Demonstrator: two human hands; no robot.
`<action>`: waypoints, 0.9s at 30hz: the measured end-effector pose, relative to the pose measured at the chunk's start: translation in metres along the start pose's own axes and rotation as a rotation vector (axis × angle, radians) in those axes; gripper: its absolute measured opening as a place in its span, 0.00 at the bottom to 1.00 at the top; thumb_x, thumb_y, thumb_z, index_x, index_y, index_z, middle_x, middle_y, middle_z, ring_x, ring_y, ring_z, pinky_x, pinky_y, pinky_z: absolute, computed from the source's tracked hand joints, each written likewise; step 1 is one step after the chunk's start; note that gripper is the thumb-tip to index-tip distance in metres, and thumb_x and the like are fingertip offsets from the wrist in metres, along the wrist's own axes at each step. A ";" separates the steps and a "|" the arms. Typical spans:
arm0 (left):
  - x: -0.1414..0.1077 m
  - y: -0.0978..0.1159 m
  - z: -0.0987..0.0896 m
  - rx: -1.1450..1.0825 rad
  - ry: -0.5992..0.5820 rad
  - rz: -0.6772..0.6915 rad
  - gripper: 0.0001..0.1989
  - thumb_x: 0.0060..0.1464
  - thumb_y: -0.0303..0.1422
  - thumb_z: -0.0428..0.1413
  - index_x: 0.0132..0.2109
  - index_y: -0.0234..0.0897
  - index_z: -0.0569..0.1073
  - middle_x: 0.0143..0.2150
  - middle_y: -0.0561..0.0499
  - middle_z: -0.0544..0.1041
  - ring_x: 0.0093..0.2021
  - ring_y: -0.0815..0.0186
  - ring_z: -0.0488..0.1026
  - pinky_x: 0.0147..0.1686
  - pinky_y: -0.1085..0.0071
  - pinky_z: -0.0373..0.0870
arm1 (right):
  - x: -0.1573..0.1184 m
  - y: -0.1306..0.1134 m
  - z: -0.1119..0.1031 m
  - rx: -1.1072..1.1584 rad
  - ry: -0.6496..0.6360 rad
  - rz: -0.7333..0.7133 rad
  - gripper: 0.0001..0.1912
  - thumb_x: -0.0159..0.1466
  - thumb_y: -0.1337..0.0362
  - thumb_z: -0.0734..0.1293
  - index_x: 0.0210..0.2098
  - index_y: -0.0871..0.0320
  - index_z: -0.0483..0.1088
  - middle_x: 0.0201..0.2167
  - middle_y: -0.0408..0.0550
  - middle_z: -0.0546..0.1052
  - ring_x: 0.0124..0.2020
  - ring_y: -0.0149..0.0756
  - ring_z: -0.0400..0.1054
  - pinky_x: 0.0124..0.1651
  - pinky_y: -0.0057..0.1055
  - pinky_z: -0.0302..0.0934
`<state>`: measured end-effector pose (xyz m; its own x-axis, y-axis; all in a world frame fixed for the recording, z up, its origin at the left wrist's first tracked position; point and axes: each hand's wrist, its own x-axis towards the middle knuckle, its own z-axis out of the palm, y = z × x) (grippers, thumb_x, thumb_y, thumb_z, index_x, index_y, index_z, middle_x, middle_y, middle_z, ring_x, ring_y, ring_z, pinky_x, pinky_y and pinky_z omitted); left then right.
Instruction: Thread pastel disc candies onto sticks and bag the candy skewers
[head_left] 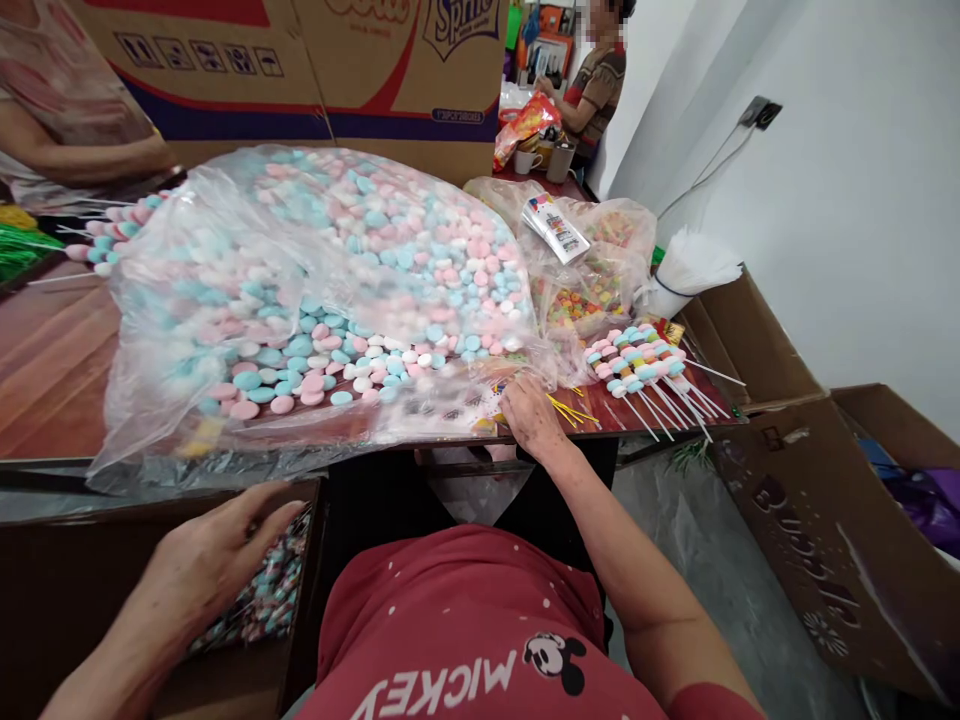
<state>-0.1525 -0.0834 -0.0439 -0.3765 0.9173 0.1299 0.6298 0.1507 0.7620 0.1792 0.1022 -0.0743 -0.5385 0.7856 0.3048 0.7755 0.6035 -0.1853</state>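
Over a cardboard box with wrapped candy [274, 590] at the lower left is my left hand [217, 545], its fingers apart and nothing in them. My right hand [529, 410] rests at the table's front edge, fingers bent together by the clear packaging [442, 408]; what they hold, if anything, is hidden. Yellow ties [571, 410] lie just right of it. A big clear bag of pink, blue and white candies [337, 270] spreads over the table, open toward me. Candy skewers on white sticks [637, 360] are stacked to the right.
A large carton [315, 80] stands behind the candy bag. Bags of colourful rings [585, 290] and a tub of white sticks [679, 285] sit at the right. Two other people are beyond the table. Open cartons [825, 530] stand at the right.
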 end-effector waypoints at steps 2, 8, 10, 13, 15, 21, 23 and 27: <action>0.003 0.023 0.024 0.009 -0.205 0.107 0.11 0.45 0.43 0.62 0.36 0.46 0.79 0.25 0.56 0.81 0.24 0.62 0.77 0.22 0.75 0.68 | -0.001 0.002 -0.002 -0.001 -0.007 -0.014 0.07 0.66 0.67 0.61 0.35 0.60 0.70 0.36 0.52 0.72 0.41 0.42 0.62 0.46 0.37 0.58; 0.016 0.086 0.086 -0.036 -0.526 0.487 0.12 0.60 0.37 0.52 0.43 0.39 0.79 0.38 0.45 0.83 0.36 0.61 0.79 0.39 0.71 0.73 | 0.003 0.006 0.003 -0.028 -0.004 -0.048 0.09 0.66 0.71 0.61 0.31 0.61 0.70 0.33 0.53 0.71 0.38 0.41 0.62 0.44 0.35 0.57; 0.024 0.097 0.100 -0.041 -0.485 0.575 0.12 0.61 0.34 0.50 0.43 0.38 0.78 0.38 0.44 0.81 0.37 0.60 0.78 0.40 0.68 0.73 | 0.005 0.007 -0.002 -0.038 0.001 -0.062 0.09 0.66 0.72 0.61 0.30 0.60 0.70 0.32 0.52 0.72 0.37 0.41 0.61 0.44 0.35 0.57; 0.038 0.111 0.114 -0.037 -0.317 0.683 0.14 0.64 0.30 0.46 0.46 0.37 0.76 0.39 0.43 0.79 0.39 0.60 0.76 0.42 0.66 0.73 | 0.003 0.006 -0.023 -0.061 0.042 -0.076 0.11 0.68 0.71 0.59 0.33 0.59 0.71 0.33 0.52 0.72 0.38 0.41 0.60 0.44 0.36 0.56; 0.049 0.121 0.121 -0.035 -0.213 0.755 0.14 0.64 0.28 0.45 0.48 0.35 0.74 0.42 0.41 0.78 0.43 0.58 0.75 0.45 0.63 0.72 | -0.002 0.004 -0.040 -0.103 0.115 -0.122 0.11 0.69 0.70 0.58 0.35 0.59 0.72 0.34 0.52 0.72 0.39 0.42 0.60 0.43 0.37 0.56; 0.068 0.133 0.146 -0.020 -0.248 0.819 0.14 0.60 0.25 0.47 0.51 0.34 0.71 0.49 0.40 0.77 0.52 0.55 0.72 0.53 0.57 0.69 | -0.017 0.003 -0.052 -0.048 0.147 -0.241 0.11 0.69 0.70 0.56 0.36 0.60 0.70 0.34 0.52 0.71 0.38 0.41 0.61 0.43 0.37 0.59; 0.066 0.128 0.152 -0.044 -0.270 0.749 0.13 0.61 0.27 0.46 0.48 0.35 0.73 0.45 0.42 0.78 0.47 0.57 0.74 0.49 0.60 0.70 | -0.018 0.008 -0.042 0.038 0.069 -0.238 0.08 0.69 0.68 0.59 0.36 0.59 0.69 0.35 0.51 0.71 0.40 0.40 0.62 0.45 0.37 0.60; 0.057 0.115 0.154 -0.093 -0.299 0.652 0.11 0.62 0.28 0.46 0.42 0.35 0.73 0.39 0.44 0.79 0.41 0.60 0.75 0.44 0.65 0.71 | -0.014 0.019 -0.020 0.056 0.006 -0.193 0.08 0.68 0.69 0.60 0.33 0.60 0.69 0.34 0.51 0.72 0.40 0.40 0.63 0.45 0.37 0.61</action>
<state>0.0032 0.0436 -0.0466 0.2665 0.8733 0.4078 0.5974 -0.4817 0.6412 0.2077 0.1000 -0.0634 -0.6732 0.6540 0.3451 0.6387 0.7494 -0.1745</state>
